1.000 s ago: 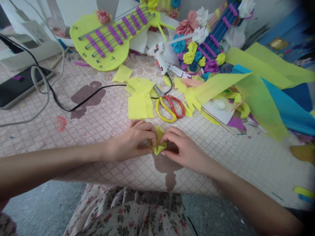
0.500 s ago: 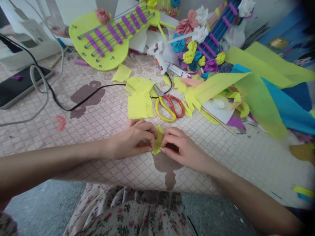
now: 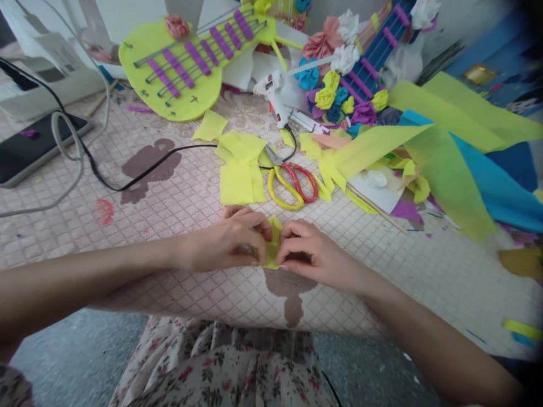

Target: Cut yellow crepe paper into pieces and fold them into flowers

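Observation:
Between my two hands, near the table's front edge, is a small piece of yellow crepe paper [image 3: 272,243]. My left hand [image 3: 237,237] pinches its left side, with the fingers curled. On the right side, my right hand [image 3: 311,251] grips the paper between thumb and fingertips. Parts of the paper are hidden behind the fingers. Just beyond my hands lie scissors [image 3: 292,183] with one yellow and one red handle. Left of them rests a stack of yellow paper squares [image 3: 241,183].
A white glue gun [image 3: 275,99] stands behind the scissors, its black cord [image 3: 148,169] running left. A yellow paper guitar [image 3: 182,73] leans at the back. Paper flowers [image 3: 331,93] and long crepe strips [image 3: 458,175] lie to the right. A phone [image 3: 38,147] is at far left.
The fingertips have shifted slightly along the yellow paper, and its lower edge looks a little wider and flatter between my hands. Everything else stays where it was.

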Action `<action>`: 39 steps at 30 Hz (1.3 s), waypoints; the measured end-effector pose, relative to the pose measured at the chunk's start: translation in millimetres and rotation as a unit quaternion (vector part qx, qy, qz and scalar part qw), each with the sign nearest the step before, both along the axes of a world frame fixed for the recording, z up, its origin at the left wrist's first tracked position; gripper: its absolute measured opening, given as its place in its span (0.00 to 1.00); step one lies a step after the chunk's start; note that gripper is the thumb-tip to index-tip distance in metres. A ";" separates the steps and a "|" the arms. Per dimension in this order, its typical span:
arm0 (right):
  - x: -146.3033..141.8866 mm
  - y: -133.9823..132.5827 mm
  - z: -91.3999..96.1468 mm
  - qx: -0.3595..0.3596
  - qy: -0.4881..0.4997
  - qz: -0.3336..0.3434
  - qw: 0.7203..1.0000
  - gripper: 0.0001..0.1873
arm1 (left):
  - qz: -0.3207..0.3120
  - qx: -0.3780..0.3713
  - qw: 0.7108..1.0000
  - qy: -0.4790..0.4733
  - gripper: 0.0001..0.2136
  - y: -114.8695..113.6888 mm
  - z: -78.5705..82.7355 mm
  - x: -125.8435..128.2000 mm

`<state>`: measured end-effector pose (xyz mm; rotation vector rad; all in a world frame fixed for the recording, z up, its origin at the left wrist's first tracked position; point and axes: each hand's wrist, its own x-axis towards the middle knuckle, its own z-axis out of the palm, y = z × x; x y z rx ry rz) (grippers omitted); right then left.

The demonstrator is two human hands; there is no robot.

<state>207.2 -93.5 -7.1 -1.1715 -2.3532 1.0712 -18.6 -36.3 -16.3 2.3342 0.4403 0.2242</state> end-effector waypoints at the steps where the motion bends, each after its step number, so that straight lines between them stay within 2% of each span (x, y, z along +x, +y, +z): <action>1: -0.4 -0.2 0.1 0.000 0.002 -0.004 1.000 0.05 | 0.004 0.000 1.000 -0.002 0.03 -0.1 -0.2 0.3; 8: -3.8 -2.9 -2.5 0.005 0.012 -0.048 0.999 0.03 | 0.034 -0.003 0.999 -0.013 0.04 -1.6 0.4 3.7; 16: -12.8 -8.0 -6.8 0.034 -0.015 -0.097 0.995 0.06 | 0.082 0.035 0.996 -0.021 0.03 -11.1 -5.8 7.4; 19: -9.8 -6.1 -6.3 0.026 -0.003 -0.088 0.996 0.05 | 0.092 0.039 0.995 -0.020 0.03 -11.7 -5.0 8.0; 24: -2.4 -0.6 -2.0 -0.004 0.039 -0.046 0.998 0.04 | 0.065 0.008 0.998 -0.023 0.02 -7.4 -3.7 5.0; 32: -10.4 -5.7 -6.9 0.046 -0.008 -0.088 0.995 0.06 | 0.091 0.038 0.995 -0.026 0.03 -11.1 -5.0 8.1; 39: -13.5 -7.3 -7.8 0.050 -0.023 -0.095 0.994 0.07 | 0.110 0.049 0.993 -0.012 0.03 -14.5 -3.4 11.6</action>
